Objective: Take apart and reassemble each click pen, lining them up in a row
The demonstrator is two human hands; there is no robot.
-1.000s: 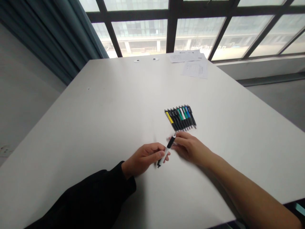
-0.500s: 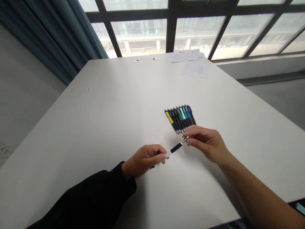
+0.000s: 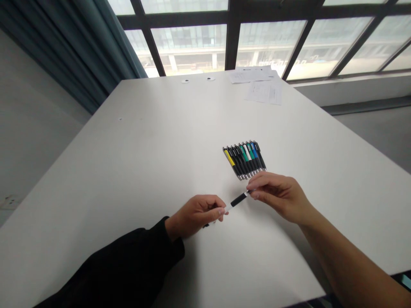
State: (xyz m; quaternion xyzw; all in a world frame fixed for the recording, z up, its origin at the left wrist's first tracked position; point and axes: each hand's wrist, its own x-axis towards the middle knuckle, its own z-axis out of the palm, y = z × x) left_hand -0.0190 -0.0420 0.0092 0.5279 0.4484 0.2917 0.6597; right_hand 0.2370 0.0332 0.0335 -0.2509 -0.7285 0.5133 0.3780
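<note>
A white pen with a black grip (image 3: pixel 238 199) slants up to the right between my two hands, above the table. My left hand (image 3: pixel 205 211) is closed around its white barrel, and the dark end pokes out below the palm. With thumb and fingertips my right hand (image 3: pixel 278 194) pinches the pen's silver tip end, which is mostly hidden by the fingers. Just beyond my right hand lies a row of pens (image 3: pixel 245 160) side by side, with yellow, black, green, white and blue barrels and black grips.
The white table (image 3: pixel 154 141) extends to the window. Sheets of paper (image 3: pixel 265 92) lie at its far right end. Two small round fittings (image 3: pixel 185 81) sit near the far edge. A blue curtain (image 3: pixel 105 51) hangs at the left.
My right fingertips have shifted slightly down, and less of the silver tip shows, now in line with the pen. My left hand keeps its hold, nearly still.
</note>
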